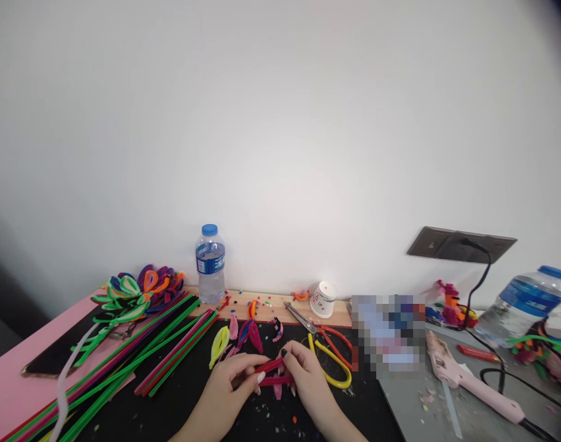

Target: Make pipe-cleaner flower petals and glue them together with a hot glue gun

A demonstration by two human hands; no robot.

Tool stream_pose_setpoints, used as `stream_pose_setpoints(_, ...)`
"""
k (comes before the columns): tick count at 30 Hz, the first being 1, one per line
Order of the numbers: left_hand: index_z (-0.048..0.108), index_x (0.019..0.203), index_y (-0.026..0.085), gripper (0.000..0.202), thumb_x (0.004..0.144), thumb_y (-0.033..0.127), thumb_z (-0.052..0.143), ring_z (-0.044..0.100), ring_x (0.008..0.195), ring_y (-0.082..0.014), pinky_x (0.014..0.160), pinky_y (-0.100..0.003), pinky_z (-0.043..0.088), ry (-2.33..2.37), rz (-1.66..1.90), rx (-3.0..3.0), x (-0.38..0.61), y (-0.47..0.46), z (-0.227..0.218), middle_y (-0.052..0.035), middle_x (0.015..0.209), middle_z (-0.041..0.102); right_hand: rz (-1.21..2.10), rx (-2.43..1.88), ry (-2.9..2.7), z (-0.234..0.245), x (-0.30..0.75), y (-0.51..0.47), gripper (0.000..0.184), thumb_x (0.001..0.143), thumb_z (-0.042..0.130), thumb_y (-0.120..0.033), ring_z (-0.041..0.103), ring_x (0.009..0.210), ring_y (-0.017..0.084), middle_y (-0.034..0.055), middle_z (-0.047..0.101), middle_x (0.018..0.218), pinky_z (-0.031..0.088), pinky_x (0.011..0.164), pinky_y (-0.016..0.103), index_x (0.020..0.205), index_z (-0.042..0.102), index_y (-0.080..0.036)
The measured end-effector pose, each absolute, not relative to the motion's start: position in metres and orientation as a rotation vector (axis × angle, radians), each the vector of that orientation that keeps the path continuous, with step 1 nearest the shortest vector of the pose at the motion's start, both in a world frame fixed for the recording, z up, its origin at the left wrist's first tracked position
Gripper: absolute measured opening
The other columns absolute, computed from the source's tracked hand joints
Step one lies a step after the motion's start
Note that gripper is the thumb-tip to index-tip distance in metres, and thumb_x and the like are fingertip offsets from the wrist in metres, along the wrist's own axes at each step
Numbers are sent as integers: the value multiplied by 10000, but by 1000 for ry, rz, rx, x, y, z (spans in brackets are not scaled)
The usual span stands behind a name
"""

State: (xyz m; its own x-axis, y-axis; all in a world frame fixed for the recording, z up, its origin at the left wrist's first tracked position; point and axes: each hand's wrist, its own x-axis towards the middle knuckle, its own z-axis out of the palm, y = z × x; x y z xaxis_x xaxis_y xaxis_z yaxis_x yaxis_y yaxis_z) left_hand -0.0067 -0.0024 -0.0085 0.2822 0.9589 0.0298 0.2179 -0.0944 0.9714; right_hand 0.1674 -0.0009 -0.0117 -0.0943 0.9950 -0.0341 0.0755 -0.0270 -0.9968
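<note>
Between my two hands, low in the head view, are dark pink pipe cleaners (277, 381) running side by side. The fingers of my left hand (229, 387) pinch their left end. On the other end, my right hand (305, 374) grips with thumb and forefinger, its other fingers curled in. A small pink tuft (277, 393) shows just below them. Behind my hands lie a yellow pipe-cleaner loop (220, 345) and a blue and magenta looped piece (251, 336). Scissors with orange handles (338, 344) rest beyond my right hand, near a thick yellow curved handle (333, 366).
Long coloured pipe cleaners (137, 353) and a looped bunch (137, 288) lie left. Water bottles (210, 270) (529, 301) stand on both sides. An upturned paper cup (323, 299) sits by the wall. A pink glue gun (474, 393) with a black cord (476, 288) lies right.
</note>
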Motion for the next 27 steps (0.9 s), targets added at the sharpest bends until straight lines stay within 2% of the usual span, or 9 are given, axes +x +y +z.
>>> stream_pose_setpoints(5, 688, 960, 177, 252, 753, 256, 567, 600, 603, -152, 637, -255, 488, 1127, 948, 1460, -7, 0, -11, 23, 614, 559, 1327, -1211, -1294, -9, 165, -1, 183, 812, 487, -313, 350, 403, 63, -55, 460, 544, 248, 370, 181, 705, 497, -164)
stream_pose_setpoints(15, 694, 935, 183, 249, 741, 291, 582, 592, 607, -155, 646, -262, 495, 1139, 986, 1413, -8, 0, -9, 26, 600, 556, 1309, -1262, -1278, -17, 165, 2, 191, 808, 496, -320, 350, 400, 56, -54, 473, 532, 242, 364, 174, 725, 513, -149)
stream_pose_setpoints(21, 691, 934, 186, 244, 741, 286, 581, 592, 605, -155, 647, -264, 493, 1133, 991, 1401, -8, -1, -7, 27, 606, 556, 1351, -1209, -1229, -10, 165, 1, 97, 738, 505, -234, 349, 400, 56, -69, 464, 524, 255, 375, 170, 776, 538, -150)
stream_pose_setpoints(27, 688, 918, 182, 230, 731, 276, 593, 591, 600, -156, 644, -273, 496, 1117, 1002, 1375, -8, -1, -8, 30, 600, 550, 1348, -1195, -1220, -5, 164, 0, 83, 720, 519, -239, 345, 404, 60, -62, 458, 513, 254, 375, 174, 697, 534, -161)
